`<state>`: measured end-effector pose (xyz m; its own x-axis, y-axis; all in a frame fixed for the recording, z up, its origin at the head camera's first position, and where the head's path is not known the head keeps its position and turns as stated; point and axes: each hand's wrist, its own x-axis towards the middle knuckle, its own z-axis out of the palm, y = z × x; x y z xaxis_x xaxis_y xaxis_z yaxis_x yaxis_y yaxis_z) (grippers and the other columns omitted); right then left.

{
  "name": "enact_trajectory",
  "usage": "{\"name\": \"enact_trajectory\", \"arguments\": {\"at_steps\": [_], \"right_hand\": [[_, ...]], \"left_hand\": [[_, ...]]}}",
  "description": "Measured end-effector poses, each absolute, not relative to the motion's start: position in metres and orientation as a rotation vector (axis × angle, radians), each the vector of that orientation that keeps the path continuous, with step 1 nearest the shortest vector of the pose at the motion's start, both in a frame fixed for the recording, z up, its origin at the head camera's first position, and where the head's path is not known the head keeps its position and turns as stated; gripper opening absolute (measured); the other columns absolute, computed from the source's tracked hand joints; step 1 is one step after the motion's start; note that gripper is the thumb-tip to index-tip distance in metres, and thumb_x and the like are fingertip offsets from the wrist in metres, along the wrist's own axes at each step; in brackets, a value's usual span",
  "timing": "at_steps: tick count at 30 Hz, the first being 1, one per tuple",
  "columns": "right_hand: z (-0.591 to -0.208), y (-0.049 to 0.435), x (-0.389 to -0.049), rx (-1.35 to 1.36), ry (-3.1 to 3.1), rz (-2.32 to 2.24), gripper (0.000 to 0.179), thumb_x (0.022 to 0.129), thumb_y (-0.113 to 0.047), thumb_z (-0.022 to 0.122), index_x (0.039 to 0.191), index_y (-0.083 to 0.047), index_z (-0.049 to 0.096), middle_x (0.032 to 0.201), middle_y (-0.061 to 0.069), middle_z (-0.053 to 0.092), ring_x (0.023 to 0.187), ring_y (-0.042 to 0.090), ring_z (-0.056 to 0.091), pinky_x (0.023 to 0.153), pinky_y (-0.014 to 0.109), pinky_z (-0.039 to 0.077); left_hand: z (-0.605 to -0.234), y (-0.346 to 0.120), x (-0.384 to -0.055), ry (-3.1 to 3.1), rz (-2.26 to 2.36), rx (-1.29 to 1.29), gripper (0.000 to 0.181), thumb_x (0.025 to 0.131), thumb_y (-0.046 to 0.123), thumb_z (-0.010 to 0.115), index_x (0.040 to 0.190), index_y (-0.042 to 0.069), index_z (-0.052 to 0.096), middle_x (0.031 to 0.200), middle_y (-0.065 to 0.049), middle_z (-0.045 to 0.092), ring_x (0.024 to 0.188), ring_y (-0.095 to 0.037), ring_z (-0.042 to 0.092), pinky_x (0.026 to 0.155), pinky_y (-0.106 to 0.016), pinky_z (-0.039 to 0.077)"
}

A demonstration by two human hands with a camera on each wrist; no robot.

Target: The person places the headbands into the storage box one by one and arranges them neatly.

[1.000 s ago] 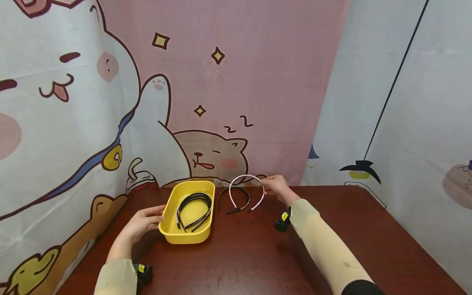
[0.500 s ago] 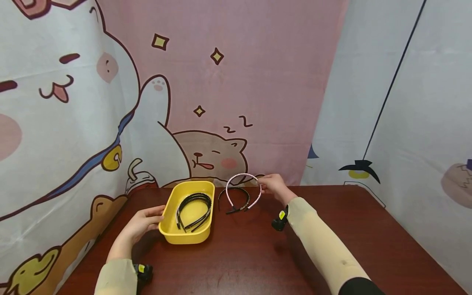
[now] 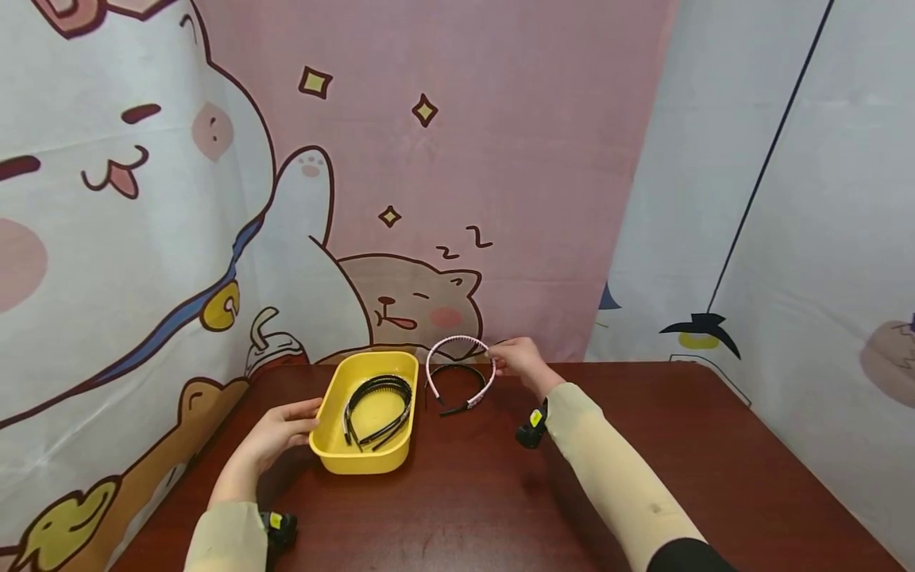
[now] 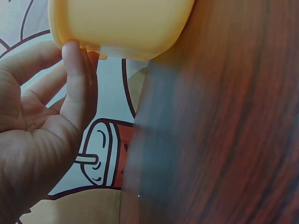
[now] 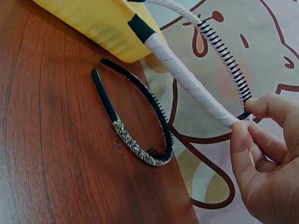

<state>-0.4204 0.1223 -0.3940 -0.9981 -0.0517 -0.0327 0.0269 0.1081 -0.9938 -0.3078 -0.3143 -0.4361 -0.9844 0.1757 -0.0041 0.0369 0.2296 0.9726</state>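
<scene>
My left hand [image 3: 268, 437] holds the left edge of a yellow plastic tray [image 3: 364, 464], its fingers at the rim. In the left wrist view the tray wall [image 4: 121, 28] is seen from outside. Several dark headbands [image 3: 386, 381] lie together inside the tray. My right hand [image 3: 522, 364] pinches a pale pink wrapped headband [image 5: 187, 81] with black comb teeth, between thumb and fingers at its curve. The band hangs in the air, its black tips toward the tray. On the table beneath it lies a black headband [image 5: 140, 151] with a glittery section.
The reddish-brown table [image 3: 457, 508] ends at the back against a printed cartoon cloth [image 3: 500, 199]. Another cloth hangs along the right side. A small black camera is strapped to each wrist.
My right hand has carried the pink headband leftward, closer to the tray and over the black headband. The left hand and tray have stayed in place.
</scene>
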Motion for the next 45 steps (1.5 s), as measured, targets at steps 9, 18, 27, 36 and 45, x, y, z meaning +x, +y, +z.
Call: {"name": "enact_trajectory", "arguments": {"at_steps": [9, 18, 27, 36, 45], "right_hand": [[-0.388, 0.108, -0.417, -0.038, 2.270, -2.049, 0.027, 0.084, -0.001, 0.066, 0.104, 0.017, 0.065, 0.068, 0.003, 0.064, 0.058, 0.012, 0.054, 0.069, 0.035, 0.056], [-0.388, 0.094, -0.415, -0.117, 2.240, -2.086, 0.018, 0.081, 0.001, 0.065, 0.093, 0.015, 0.068, 0.072, 0.012, 0.063, 0.057, 0.011, 0.054, 0.057, 0.025, 0.053], [-0.383, 0.076, -0.417, -0.049, 2.236, -2.040, 0.023, 0.084, -0.001, 0.067, 0.101, 0.014, 0.067, 0.067, 0.004, 0.058, 0.058, 0.010, 0.054, 0.055, 0.022, 0.052], [-0.378, 0.060, -0.416, -0.088, 2.197, -2.053, 0.024, 0.084, 0.000, 0.066, 0.103, 0.015, 0.066, 0.068, 0.006, 0.059, 0.057, 0.010, 0.054, 0.056, 0.023, 0.053], [-0.370, 0.044, -0.411, -0.122, 2.169, -2.054, 0.020, 0.084, -0.001, 0.066, 0.098, 0.013, 0.068, 0.067, 0.006, 0.059, 0.056, 0.010, 0.054, 0.054, 0.023, 0.052]], "left_hand": [[-0.435, -0.314, -0.309, 2.367, 1.880, 0.214, 0.055, 0.095, 0.005, 0.058, 0.143, -0.011, 0.036, 0.135, -0.032, 0.048, 0.103, -0.028, 0.062, 0.078, -0.030, 0.054], [-0.434, -0.314, -0.308, 2.361, 1.884, 0.202, 0.057, 0.095, 0.006, 0.059, 0.144, -0.010, 0.036, 0.136, -0.032, 0.047, 0.105, -0.029, 0.061, 0.079, -0.031, 0.054], [-0.434, -0.314, -0.308, 2.355, 1.883, 0.200, 0.056, 0.095, 0.006, 0.059, 0.144, -0.010, 0.036, 0.136, -0.032, 0.046, 0.104, -0.028, 0.061, 0.079, -0.031, 0.054], [-0.435, -0.314, -0.307, 2.350, 1.893, 0.200, 0.055, 0.095, 0.004, 0.058, 0.144, -0.010, 0.036, 0.135, -0.032, 0.047, 0.102, -0.027, 0.062, 0.078, -0.030, 0.054], [-0.434, -0.314, -0.308, 2.361, 1.886, 0.206, 0.056, 0.094, 0.006, 0.060, 0.143, -0.010, 0.037, 0.136, -0.032, 0.047, 0.101, -0.024, 0.062, 0.079, -0.030, 0.054]]}}
